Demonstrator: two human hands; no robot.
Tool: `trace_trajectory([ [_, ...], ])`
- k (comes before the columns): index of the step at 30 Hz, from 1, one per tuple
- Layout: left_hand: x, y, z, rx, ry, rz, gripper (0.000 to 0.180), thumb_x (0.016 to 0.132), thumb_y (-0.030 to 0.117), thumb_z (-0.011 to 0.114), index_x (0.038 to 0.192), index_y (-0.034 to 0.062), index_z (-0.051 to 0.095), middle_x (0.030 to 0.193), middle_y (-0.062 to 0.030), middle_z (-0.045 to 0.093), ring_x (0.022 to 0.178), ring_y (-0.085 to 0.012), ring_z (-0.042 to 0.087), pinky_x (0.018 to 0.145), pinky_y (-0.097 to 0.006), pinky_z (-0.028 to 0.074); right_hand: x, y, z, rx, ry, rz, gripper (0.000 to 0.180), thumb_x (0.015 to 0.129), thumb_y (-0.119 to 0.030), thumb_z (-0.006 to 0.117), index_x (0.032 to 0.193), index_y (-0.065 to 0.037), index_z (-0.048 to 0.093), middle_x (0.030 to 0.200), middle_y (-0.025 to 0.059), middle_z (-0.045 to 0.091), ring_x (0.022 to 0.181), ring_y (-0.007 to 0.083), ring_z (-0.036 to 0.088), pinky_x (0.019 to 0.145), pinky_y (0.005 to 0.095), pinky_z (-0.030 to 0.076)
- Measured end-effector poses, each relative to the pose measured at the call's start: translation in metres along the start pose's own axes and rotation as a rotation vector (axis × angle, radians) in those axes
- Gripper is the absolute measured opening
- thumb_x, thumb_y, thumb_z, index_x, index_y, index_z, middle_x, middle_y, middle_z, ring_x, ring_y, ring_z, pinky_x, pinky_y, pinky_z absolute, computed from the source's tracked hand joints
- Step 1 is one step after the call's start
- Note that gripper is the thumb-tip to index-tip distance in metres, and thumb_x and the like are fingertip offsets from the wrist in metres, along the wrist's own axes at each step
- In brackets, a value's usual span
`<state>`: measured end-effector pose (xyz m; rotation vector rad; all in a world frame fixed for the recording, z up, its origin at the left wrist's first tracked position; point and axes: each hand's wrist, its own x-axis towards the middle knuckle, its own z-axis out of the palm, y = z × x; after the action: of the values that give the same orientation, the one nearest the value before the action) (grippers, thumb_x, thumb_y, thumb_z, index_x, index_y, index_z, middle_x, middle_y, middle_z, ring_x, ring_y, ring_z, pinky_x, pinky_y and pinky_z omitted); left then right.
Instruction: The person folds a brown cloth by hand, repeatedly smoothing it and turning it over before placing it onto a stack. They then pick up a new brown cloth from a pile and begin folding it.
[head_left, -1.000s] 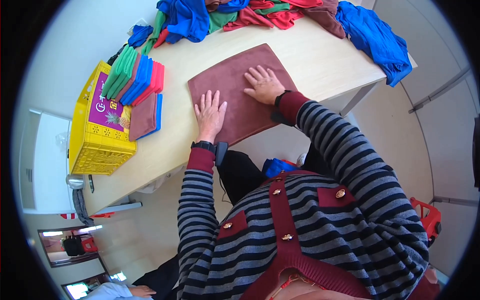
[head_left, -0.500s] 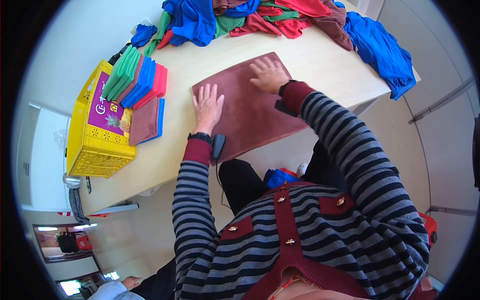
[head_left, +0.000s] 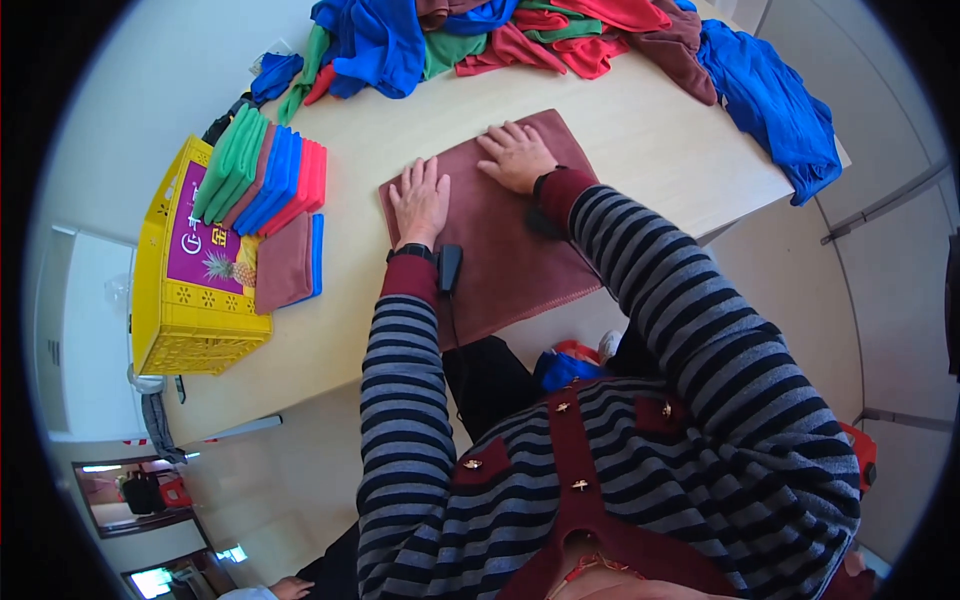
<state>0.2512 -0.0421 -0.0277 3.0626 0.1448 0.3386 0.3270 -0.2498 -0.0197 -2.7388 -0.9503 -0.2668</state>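
Note:
A brown cloth (head_left: 500, 245), like a towel, lies spread over the near part of the table, and its near edge hangs past the table's front. My left hand (head_left: 420, 205) rests flat on the cloth's far left part, fingers apart. Further right, my right hand (head_left: 518, 158) lies palm down on the same cloth, its fingers spread toward the upper left. Neither hand grips anything. A dark device is strapped at each wrist, and a cable runs down from the left one.
Folded green, brown, blue and red cloths (head_left: 265, 180) lean against a yellow crate (head_left: 205, 340) on the left; a folded brown cloth (head_left: 283, 265) lies over a blue one beside them. Loose cloths (head_left: 375, 50) heap along the far edge, and a blue one (head_left: 775, 110) hangs off the right corner.
My right hand has slid left and a little nearer over the cloth, closer to my left hand. The left hand has shifted slightly right and away from me. The view has tilted a little.

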Motion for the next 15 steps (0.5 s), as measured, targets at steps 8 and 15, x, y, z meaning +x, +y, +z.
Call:
trace_trajectory([
  [8, -0.020, -0.027, -0.011, -0.054, 0.027, -0.203, 0.060, 0.102, 0.049, 0.040, 0.152, 0.0169, 0.038, 0.159, -0.0092, 0.033, 0.149, -0.0291, 0.026, 0.119, -0.058, 0.019, -0.024, 0.051, -0.012, -0.044, -0.009, 0.206, 0.062, 0.101, -0.051, 0.038, 0.151, -0.015, 0.039, 0.157, 0.0088, 0.037, 0.147, 0.0325, 0.030, 0.118, 0.0492, 0.024],
  [15, -0.054, -0.044, -0.020, -0.079, -0.023, -0.305, 0.063, 0.103, 0.049, 0.038, 0.155, 0.0152, 0.032, 0.163, -0.0105, 0.027, 0.151, -0.0287, 0.022, 0.121, -0.057, 0.014, -0.070, 0.085, -0.031, -0.078, -0.038, 0.319, 0.061, 0.101, -0.050, 0.039, 0.151, -0.015, 0.038, 0.158, 0.0082, 0.034, 0.147, 0.0328, 0.028, 0.117, 0.0530, 0.025],
])
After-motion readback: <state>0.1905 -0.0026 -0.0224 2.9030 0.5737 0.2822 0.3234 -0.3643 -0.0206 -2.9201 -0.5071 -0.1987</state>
